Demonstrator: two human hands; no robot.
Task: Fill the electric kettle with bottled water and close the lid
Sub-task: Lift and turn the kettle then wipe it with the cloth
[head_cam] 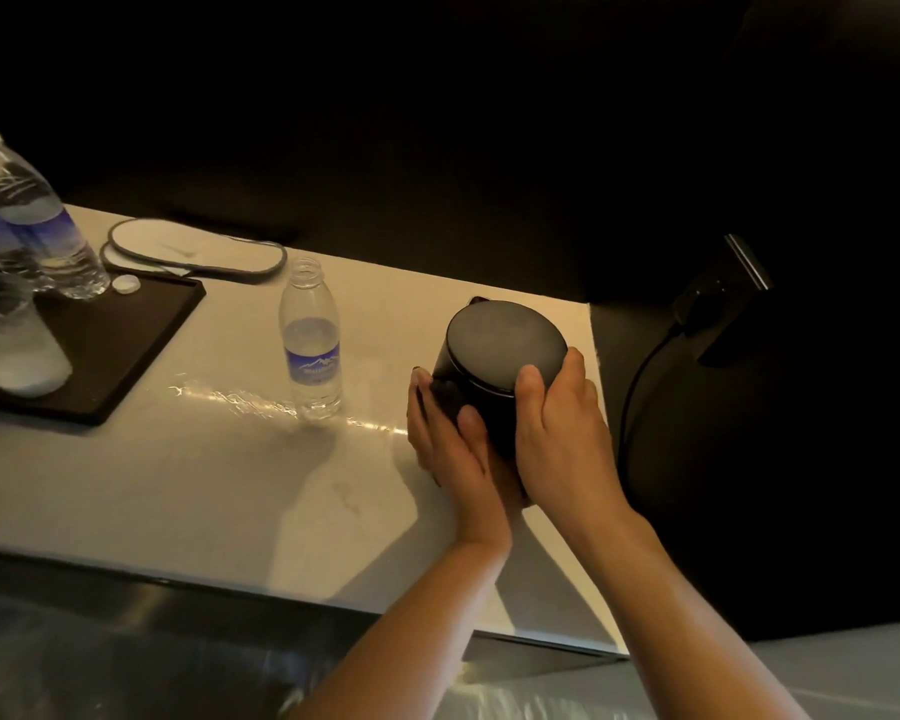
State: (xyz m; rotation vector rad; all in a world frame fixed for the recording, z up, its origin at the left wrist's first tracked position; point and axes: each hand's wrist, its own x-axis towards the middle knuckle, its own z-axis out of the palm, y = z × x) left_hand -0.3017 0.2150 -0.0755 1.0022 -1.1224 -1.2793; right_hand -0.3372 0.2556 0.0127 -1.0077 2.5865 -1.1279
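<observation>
A black electric kettle (494, 356) stands near the right end of the white counter (204, 485), its flat round lid down. My left hand (445, 439) wraps the kettle's left side at the handle. My right hand (562, 423) grips its right side, thumb resting on the lid's rim. To the kettle's left stands an uncapped clear water bottle (311, 340) with a blue label, water filling roughly its lower half. Its white cap (126, 284) lies on the dark tray (126, 345).
Two sealed water bottles (37, 226) and an upturned glass (11, 345) stand on the tray at the far left. A pair of white slippers (193, 249) lies behind it. A black cord (640, 387) runs to a wall socket (723, 298) past the counter's right edge.
</observation>
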